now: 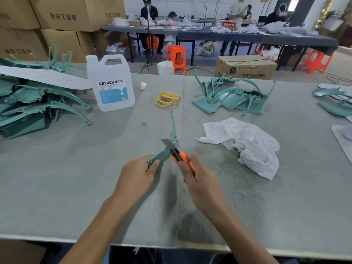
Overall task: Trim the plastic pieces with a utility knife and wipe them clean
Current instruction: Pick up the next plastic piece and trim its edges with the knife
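Head view: both hands are over the near middle of the grey desk [76, 187], close together, forearms coming in from the bottom edge. The left hand [137, 174] grips the broad near end of a teal plastic piece [162, 155], fingers curled round it and the thumb on its top edge. The piece is raised off the desk, and its thin curved arm runs up and away from the hands. The right hand [198, 180] is wrapped round the orange handle of the utility knife [181, 157]. The blade is out, pointing up and to the left, and crosses the piece just beyond the left hand's fingertips.

Near the right hand, to its right, a crumpled white cloth [247, 143] lies on the desk. Beyond it, ahead and right of the hands, is a loose heap of teal plastic pieces [232, 96]. A few more pieces [331, 100] lie well off to the right at the desk's edge.

Straight ahead of the hands is a bunch of yellow rubber bands [166, 100], with a small white wad [143, 85] farther back. Ahead and to the left stands a translucent jug [112, 86] with a blue and white label. Far left of the left hand is a large pile of teal pieces [34, 103] with a long white strip [43, 76] across its top.

Past the desk, a cardboard box [245, 67] and an orange stool [177, 56] stand on the floor.
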Tool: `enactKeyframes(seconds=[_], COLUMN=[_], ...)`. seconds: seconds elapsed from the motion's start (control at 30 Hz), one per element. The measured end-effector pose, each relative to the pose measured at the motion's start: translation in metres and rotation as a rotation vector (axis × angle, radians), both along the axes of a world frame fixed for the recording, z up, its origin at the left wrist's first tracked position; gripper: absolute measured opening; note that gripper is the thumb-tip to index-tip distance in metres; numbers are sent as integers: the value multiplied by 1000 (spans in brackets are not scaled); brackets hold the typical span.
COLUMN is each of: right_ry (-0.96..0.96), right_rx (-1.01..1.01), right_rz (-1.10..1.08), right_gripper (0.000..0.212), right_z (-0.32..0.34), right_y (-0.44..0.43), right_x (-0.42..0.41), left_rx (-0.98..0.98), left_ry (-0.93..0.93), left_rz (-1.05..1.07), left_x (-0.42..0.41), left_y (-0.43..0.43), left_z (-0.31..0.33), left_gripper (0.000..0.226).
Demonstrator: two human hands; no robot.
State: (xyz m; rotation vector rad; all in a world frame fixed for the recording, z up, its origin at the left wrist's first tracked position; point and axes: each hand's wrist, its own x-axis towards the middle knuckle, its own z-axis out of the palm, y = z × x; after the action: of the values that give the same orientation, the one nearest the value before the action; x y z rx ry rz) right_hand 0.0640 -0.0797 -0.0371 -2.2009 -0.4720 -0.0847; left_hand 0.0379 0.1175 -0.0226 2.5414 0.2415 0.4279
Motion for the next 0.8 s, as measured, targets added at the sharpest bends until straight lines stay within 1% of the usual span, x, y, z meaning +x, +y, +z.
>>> enactKeyframes(seconds=[0.07,0.1,0.17,0.23,0.3,0.4,0.43,0.5,0.57,0.63,0.73,0.8], right_ry=[8,30,85,58,6,2,26,82,71,50,47,48], right_rx=[10,19,19,-31,-22,-12,-7,8,-34,-33,36,60], right_rz=[18,-10,-93,-143,-127,-11,-11,-78,-116,-122,-123,-89], right_gripper=[33,31,31,33,34,41,40,36,35,32,28,25], right_z=[-1,0,5,7,8,6,6,10,15,20,25,29], right_y=[6,7,3,-3,-1,9,9,5,-3,-7,-11,-13], right_x=[-1,3,16,27,26,14,15,25,34,36,28,18], left_rx=[-2,-1,12,17,-6,-8,-3,-21,-38,-96,-211,-293], left_ry=[6,-1,-17,-12,-5,8,5,-14,-19,-33,5,2], left_rz=[6,5,-5,6,29,23,23,29,41,73,135,176], left_x=[-1,-1,-1,1,3,2,2,3,5,7,6,5], left_y=[1,1,-1,-3,0,2,2,1,1,5,7,6], left_z=[0,0,0,-1,0,0,-1,-2,-4,-10,-20,-22], left_gripper=[25,23,20,22,22,26,26,22,22,28,47,48])
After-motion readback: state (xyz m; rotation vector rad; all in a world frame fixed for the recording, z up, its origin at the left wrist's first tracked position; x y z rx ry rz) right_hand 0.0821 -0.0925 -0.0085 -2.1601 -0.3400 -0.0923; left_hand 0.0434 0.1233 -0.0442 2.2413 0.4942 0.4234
